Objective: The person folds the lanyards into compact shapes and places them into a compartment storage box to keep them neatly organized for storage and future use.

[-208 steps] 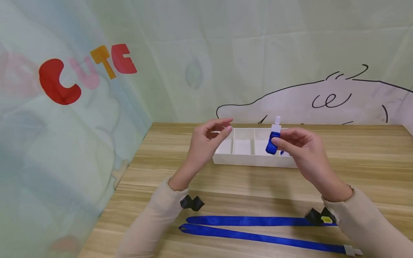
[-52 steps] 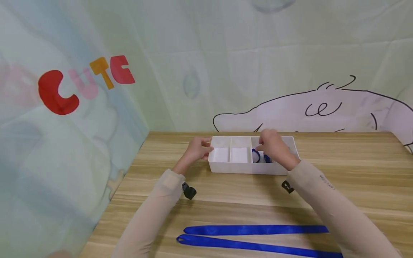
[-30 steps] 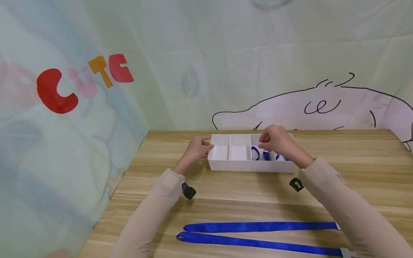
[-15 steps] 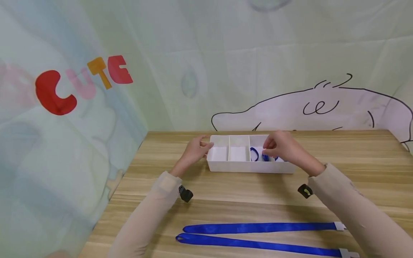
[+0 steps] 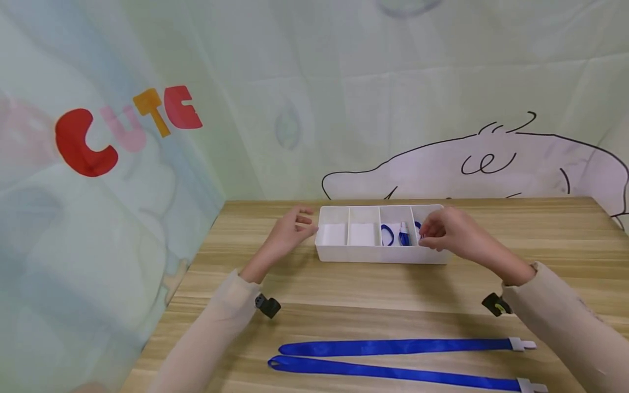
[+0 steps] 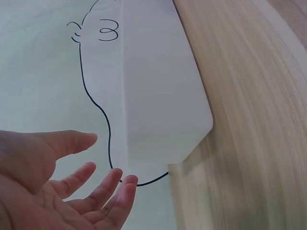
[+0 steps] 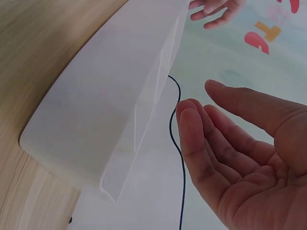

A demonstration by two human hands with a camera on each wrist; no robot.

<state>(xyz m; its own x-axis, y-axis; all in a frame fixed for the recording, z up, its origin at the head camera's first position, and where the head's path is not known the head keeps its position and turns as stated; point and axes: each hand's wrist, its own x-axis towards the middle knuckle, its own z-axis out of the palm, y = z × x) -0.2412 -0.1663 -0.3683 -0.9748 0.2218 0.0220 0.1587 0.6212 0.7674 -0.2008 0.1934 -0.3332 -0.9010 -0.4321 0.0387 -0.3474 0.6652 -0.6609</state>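
Note:
A white divided box [image 5: 363, 254] stands toward the back of the table. In its third compartment from the left, a rolled blue lanyard [image 5: 404, 237] with a white clip lies beside a blue strap loop [image 5: 392, 234]. More blue strap [image 5: 417, 225] shows in the rightmost compartment, partly hidden by my right hand [image 5: 454, 232]. That hand hovers at the box's right end, thumb and fingers apart with nothing between them in the right wrist view. My left hand [image 5: 287, 234] is by the box's left end, fingers loosely spread and holding nothing.
Two flat blue lanyards, a far one [image 5: 393, 346] and a near one [image 5: 393, 372], stretch side by side across the front of the wooden table [image 5: 344, 295]. Their white clips point right. A printed cloth backdrop [image 5: 393, 109] rises behind the table.
The rolled lanyard, earlier pinched in my right hand above the box, now lies in the third compartment. My right hand has moved right; my left has drawn back from the box's left end.

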